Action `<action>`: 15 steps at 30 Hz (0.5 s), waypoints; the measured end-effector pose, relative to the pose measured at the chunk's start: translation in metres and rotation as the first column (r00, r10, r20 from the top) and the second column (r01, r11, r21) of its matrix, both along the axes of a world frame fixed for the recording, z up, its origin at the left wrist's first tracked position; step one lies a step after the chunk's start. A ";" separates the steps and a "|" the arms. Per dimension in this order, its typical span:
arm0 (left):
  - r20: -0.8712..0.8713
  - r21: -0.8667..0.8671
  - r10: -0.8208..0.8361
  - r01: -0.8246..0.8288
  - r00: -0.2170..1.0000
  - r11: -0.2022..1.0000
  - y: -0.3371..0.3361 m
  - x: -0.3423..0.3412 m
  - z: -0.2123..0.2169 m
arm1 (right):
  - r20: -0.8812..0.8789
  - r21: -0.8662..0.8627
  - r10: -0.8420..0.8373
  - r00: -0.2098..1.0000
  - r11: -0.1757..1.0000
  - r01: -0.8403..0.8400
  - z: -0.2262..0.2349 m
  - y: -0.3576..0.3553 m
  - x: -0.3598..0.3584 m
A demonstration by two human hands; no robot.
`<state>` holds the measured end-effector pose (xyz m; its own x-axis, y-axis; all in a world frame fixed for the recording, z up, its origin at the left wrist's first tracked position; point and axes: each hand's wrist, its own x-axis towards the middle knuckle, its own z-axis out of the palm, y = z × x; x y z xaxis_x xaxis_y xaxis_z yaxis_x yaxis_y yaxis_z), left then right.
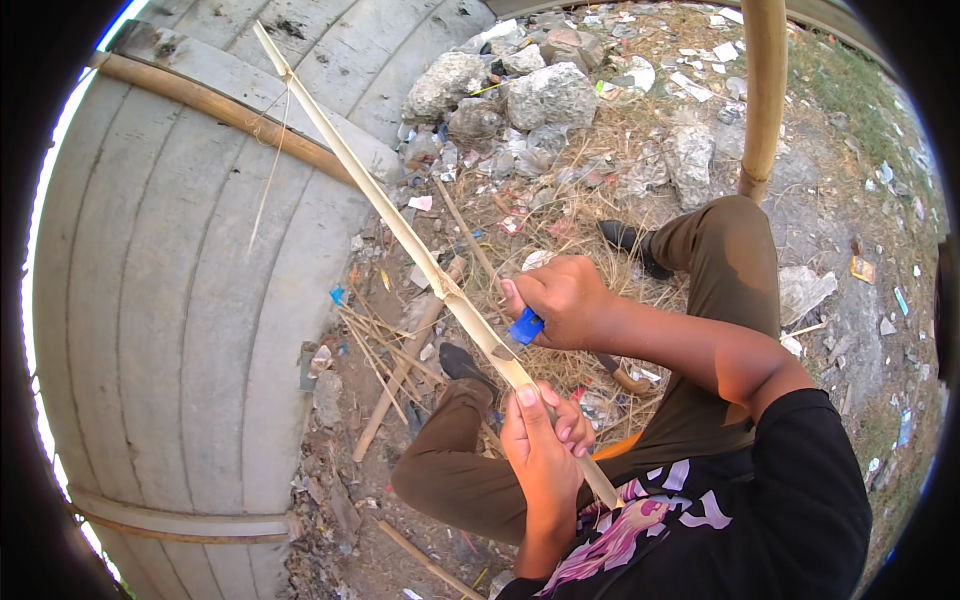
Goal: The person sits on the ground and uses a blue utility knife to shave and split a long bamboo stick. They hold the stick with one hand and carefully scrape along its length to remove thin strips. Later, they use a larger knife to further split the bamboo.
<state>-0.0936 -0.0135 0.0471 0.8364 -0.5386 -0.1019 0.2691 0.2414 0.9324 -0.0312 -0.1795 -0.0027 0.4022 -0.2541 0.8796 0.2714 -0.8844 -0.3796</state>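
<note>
Head view: left hand (540, 440) closed around the lower end of a bamboo strip (400, 225) running toward 11 o'clock. Right hand (560, 300) clenches a blue-handled knife (526, 326) against it. Strip looks light, stiff, splintery; hold below the blade.

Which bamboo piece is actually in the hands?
The thin pale bamboo strip, slanting up-left, held by the left hand. The thick poles, the horizontal pole and the upright pole, are untouched.
</note>
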 end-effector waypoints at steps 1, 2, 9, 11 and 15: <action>0.003 0.002 0.001 -0.001 1.000 1.000 -0.001 -0.001 0.000 | 0.009 -0.004 -0.002 1.000 1.000 0.002 0.000 -0.001 0.000; 0.007 -0.001 0.004 -0.004 1.000 1.000 -0.001 -0.002 -0.001 | 0.008 -0.008 -0.004 1.000 1.000 0.004 0.000 -0.002 0.001; -0.009 -0.059 -0.052 0.052 0.999 0.997 -0.004 -0.011 -0.012 | -0.069 0.008 -0.125 0.990 0.992 0.126 0.010 -0.007 -0.003; -0.086 -0.010 -0.146 0.145 0.986 0.989 -0.005 -0.021 -0.024 | -0.337 0.386 -0.008 0.941 0.911 0.146 0.026 -0.026 0.004; -0.134 0.075 -0.269 0.280 0.954 0.957 -0.012 -0.041 -0.033 | -0.411 0.428 -0.246 0.878 0.798 0.424 0.050 -0.099 -0.003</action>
<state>-0.1343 -0.0253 0.0142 0.6356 -0.7292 -0.2534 0.4255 0.0570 0.9031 -0.0342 -0.2787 0.0472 0.4412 -0.7856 0.4339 -0.2211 -0.5637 -0.7958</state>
